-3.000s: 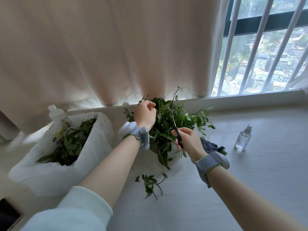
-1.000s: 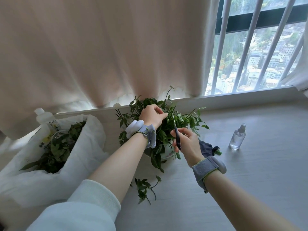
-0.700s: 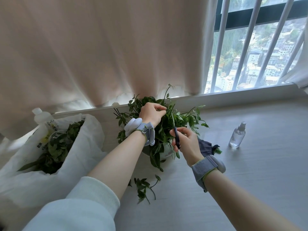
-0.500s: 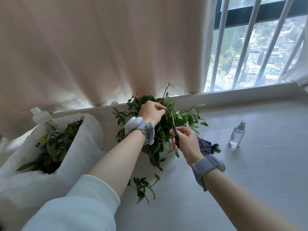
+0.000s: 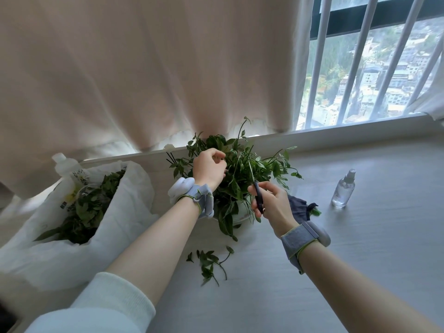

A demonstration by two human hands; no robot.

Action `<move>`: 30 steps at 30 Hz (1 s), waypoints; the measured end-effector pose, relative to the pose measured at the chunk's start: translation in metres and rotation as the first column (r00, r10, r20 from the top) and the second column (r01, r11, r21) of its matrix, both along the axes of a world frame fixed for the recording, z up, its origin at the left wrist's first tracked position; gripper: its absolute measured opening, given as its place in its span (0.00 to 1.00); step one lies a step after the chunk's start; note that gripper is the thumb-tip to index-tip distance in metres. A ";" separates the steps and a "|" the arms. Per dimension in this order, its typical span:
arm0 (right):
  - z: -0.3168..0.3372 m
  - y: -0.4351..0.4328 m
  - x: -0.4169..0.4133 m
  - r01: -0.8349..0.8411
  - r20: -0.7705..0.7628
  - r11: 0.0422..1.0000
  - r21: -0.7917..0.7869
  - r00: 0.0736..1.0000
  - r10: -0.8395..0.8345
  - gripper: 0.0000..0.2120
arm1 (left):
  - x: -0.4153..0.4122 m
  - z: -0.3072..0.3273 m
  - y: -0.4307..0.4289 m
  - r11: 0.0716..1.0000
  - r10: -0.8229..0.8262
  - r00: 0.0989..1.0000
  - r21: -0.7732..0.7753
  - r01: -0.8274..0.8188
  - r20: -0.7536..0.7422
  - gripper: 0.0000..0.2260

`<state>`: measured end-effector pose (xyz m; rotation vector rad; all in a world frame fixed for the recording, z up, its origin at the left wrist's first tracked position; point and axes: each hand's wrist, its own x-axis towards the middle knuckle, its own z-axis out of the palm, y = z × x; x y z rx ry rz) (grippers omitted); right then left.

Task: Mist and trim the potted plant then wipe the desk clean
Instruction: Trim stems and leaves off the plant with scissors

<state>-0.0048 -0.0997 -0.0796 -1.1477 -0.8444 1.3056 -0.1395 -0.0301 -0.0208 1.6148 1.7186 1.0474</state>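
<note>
A leafy green potted plant (image 5: pixel 242 169) in a white pot stands on the pale desk (image 5: pixel 360 248) by the window sill. My left hand (image 5: pixel 208 168) reaches into the top of the foliage, fingers curled and pinching a stem. To the right of it, my right hand (image 5: pixel 271 203) grips black-handled scissors (image 5: pixel 257 195), whose blades point up into the leaves. A cut sprig (image 5: pixel 210 260) lies on the desk in front of the pot. Partly hidden behind my right hand is a dark cloth (image 5: pixel 299 207). Further right stands a small clear spray bottle (image 5: pixel 343 189).
A white plastic bag (image 5: pixel 115 227) full of cut leaves sits at the left, with a white bottle (image 5: pixel 68 168) behind it. A beige curtain (image 5: pixel 144 68) hangs behind the plant. White window bars (image 5: pixel 355 58) stand at the right.
My left hand has opened a little and shifted within the foliage. The scissors in my right hand stay at the right side of the plant; the view has tilted slightly.
</note>
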 end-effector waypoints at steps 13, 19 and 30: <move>0.018 -0.013 -0.001 -0.194 -0.023 0.969 -0.154 0.981 0.193 0.09 | -0.006 -0.015 -0.029 0.991 -0.131 0.953 -0.055 0.120 -0.275 0.08; 0.018 -0.015 -0.003 -0.223 -0.109 0.943 -0.247 0.973 0.202 0.10 | -0.008 -0.018 -0.029 1.000 -0.027 0.986 -0.012 0.026 -0.167 0.05; 0.021 -0.011 -0.010 -0.222 -0.125 0.939 -0.263 0.973 0.195 0.07 | -0.011 -0.017 -0.033 0.999 -0.046 0.987 -0.016 0.044 -0.155 0.08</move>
